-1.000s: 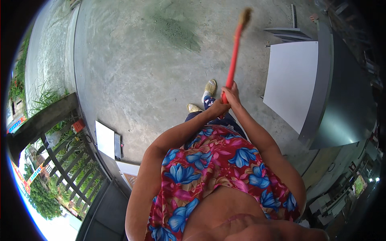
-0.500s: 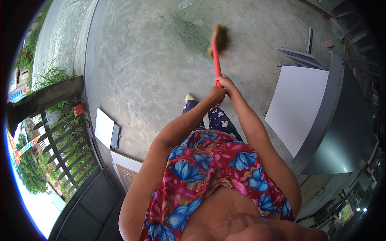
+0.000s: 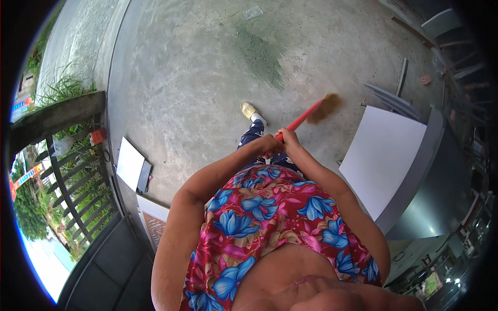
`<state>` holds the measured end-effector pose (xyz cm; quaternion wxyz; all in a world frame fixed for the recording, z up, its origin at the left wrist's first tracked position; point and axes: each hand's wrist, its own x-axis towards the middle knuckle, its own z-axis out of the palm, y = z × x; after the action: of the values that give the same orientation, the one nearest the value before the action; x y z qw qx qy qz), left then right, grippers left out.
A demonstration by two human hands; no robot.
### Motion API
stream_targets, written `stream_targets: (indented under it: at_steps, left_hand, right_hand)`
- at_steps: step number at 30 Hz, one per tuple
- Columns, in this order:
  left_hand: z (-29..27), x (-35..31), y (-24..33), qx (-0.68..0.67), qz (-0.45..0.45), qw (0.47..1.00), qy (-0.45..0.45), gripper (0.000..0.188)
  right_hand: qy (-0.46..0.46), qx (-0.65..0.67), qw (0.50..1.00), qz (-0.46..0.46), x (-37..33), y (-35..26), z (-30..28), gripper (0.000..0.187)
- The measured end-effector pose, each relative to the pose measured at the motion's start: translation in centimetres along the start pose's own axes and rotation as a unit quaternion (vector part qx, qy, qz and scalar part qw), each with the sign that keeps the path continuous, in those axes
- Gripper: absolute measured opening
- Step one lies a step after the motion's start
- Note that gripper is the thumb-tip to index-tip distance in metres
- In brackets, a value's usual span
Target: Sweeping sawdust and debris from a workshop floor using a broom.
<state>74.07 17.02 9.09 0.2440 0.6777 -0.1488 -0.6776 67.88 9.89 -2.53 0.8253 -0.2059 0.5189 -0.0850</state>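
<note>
Both my hands are closed round the red handle of a broom (image 3: 301, 120). My left hand (image 3: 268, 144) grips nearer my body, and my right hand (image 3: 289, 137) holds just ahead of it. The brown bristle head, smeared by motion, points away to the right over the concrete floor. A dark greenish patch of what looks like fine dirt (image 3: 258, 54) spreads on the floor beyond and left of the broom. My left foot, in a yellowish shoe (image 3: 249, 110), is forward.
A white panel (image 3: 385, 155) against a grey metal cabinet stands at my right, with grey strips (image 3: 397, 101) and a reddish brick (image 3: 426, 80) beyond. On the left are a slatted gate (image 3: 72, 186) and a leaning white board (image 3: 132, 165). A flat pale scrap (image 3: 253, 12) lies far ahead.
The broom head has swung right and nearer, off the dirt patch, tilting the handle rightward. My hands have come closer to my body, and my left foot has moved forward.
</note>
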Motion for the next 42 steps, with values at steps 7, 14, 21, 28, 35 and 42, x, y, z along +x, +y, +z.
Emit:
stream_targets:
  at_steps: [7, 14, 21, 28, 35, 42]
  left_hand:
    - [0.0, 1.3, 5.1, -0.021, 0.007, 0.977, 0.213, 0.027]
    - [1.5, 2.2, 4.0, 0.061, 0.131, 0.945, 0.294, 0.032]
    - [3.9, -1.3, -0.4, 0.116, 0.169, 0.960, 0.189, 0.038]
    - [-1.6, 3.8, 4.1, 0.063, 0.012, 0.989, 0.130, 0.024]
    - [0.9, 5.3, 6.2, 0.067, 0.129, 0.945, 0.292, 0.038]
    - [6.5, 4.5, 5.0, 0.133, 0.164, 0.956, 0.204, 0.033]
  right_hand:
    - [-0.202, -0.106, 0.972, -0.055, 2.8, -6.8, 4.1, 0.009]
    - [-0.303, -0.055, 0.928, -0.209, 0.3, -8.5, 4.9, 0.013]
    - [-0.158, -0.011, 0.955, -0.250, -4.9, -3.9, 2.0, 0.027]
    - [-0.096, -0.035, 0.988, -0.120, 2.4, -6.4, 3.3, 0.011]
    - [-0.219, -0.124, 0.943, -0.218, 2.8, -11.3, 4.7, 0.015]
    - [-0.109, -0.080, 0.916, -0.378, -2.1, -10.2, -2.1, 0.039]
